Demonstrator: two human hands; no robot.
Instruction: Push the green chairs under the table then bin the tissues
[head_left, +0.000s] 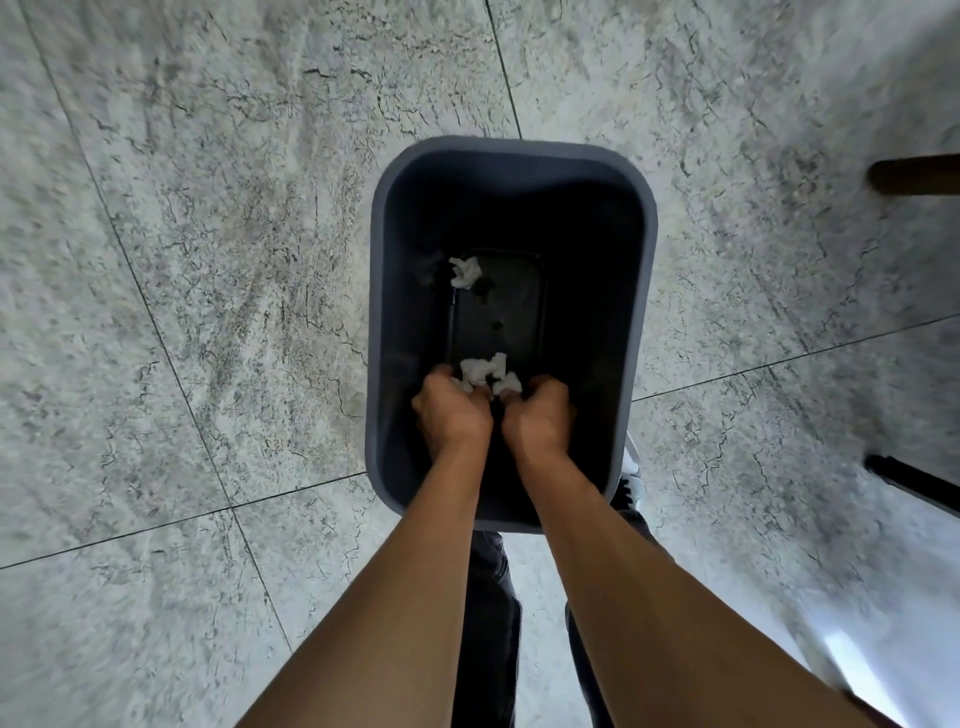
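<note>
Both hands reach down into the open mouth of a dark grey bin (641, 291) at the centre of the frame. The left hand (453, 415) and the right hand (540, 418) sit side by side in the lower half of the opening, knuckles up and fingers curled under. Crumpled white tissues (485, 370) show just above the fingertips of both hands, touching or nearly touching them; with the fingers hidden beneath the knuckles, I cannot tell whether either hand grips the paper or has let it go. A separate crumpled tissue (465, 272) lies on the bin floor toward the upper left of the opening, well apart from the hands.

The bin stands on a floor (208, 260) of large pale grey marbled tiles with thin dark joints running diagonally across the frame. The picture is blurred toward its edges.

At the right edge, a brown wooden bar (914, 175), possibly a furniture leg, juts in near the top, and a black bar (914, 480) juts in lower down. Below the bin, between the forearms, are the person's dark trousers (488, 623), and a white shoe (631, 470) shows just beside the bin's lower right corner.
</note>
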